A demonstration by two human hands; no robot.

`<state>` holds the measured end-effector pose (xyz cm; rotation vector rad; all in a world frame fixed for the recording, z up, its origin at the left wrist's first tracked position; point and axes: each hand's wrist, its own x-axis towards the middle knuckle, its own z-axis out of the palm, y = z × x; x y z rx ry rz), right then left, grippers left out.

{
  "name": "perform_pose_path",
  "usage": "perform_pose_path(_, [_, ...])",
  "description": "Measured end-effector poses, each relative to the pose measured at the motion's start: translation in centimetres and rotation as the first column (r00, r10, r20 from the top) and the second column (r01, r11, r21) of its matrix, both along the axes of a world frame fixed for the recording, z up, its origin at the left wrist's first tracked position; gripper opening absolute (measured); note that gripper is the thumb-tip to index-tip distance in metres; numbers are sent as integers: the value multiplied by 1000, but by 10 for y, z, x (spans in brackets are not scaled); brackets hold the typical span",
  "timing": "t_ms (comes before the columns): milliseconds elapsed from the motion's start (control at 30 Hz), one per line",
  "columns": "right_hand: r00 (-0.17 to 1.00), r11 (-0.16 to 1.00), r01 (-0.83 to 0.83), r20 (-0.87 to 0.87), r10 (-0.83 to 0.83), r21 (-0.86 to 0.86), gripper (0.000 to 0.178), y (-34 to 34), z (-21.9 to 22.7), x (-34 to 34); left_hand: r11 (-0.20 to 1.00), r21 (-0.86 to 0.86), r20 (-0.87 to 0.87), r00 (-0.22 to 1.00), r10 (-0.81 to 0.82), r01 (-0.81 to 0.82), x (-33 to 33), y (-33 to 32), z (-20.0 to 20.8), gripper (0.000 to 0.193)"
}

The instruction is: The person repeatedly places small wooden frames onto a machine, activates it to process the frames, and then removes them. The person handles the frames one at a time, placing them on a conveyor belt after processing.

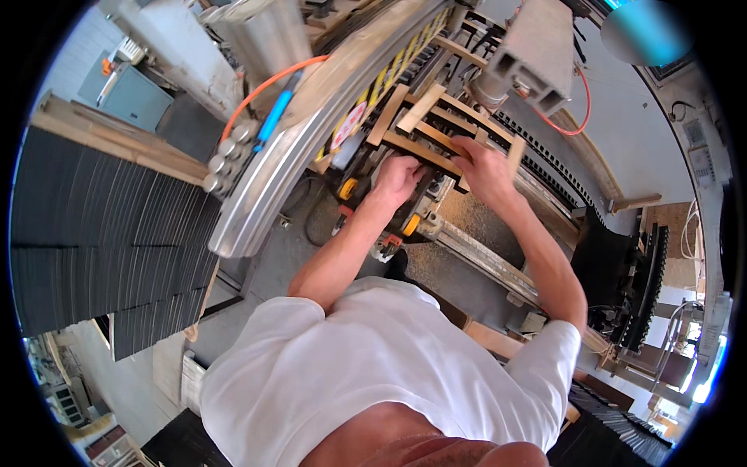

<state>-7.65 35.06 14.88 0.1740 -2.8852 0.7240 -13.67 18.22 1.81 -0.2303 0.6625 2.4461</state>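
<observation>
Several pale wooden slats with dark edges lie crosswise in a grid on the machine ahead of me. My left hand (398,177) is closed at the near edge of the grid, fingers curled beside the nearest slat (412,149). What its fingertips grip is hidden. My right hand (482,165) reaches over the right part of the grid. Its thumb and fingers are bent around a slat there, partly covered by the hand. A short wooden block (421,108) lies across the slats at the far left, and another upright piece (515,154) stands just right of my right hand.
A curved metal-edged beam (264,187) runs along the left, with a blue air gun (274,121) and orange hose on it. Stacked black panels (109,233) stand farther left. A grey metal arm (537,54) overhangs the grid. Yellow knobs (412,225) and a rail (482,261) lie nearer me.
</observation>
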Motion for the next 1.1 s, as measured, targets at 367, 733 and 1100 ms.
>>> perform_pose_path(367, [986,996,-51,-157,63,79,46,-64,-58,6,1000,9,-57,998,5,-5,15,-33,-25,20])
perform_pose_path(733, [961,997,24,-275,-1,78,44,-34,-103,-80,952,-286,-65,989,-130,106,159,-189,3,36])
perform_pose_path(1100, [996,631,29,-79,52,775,34,-13,-72,-167,892,-430,-26,990,140,-137,216,-269,5,25])
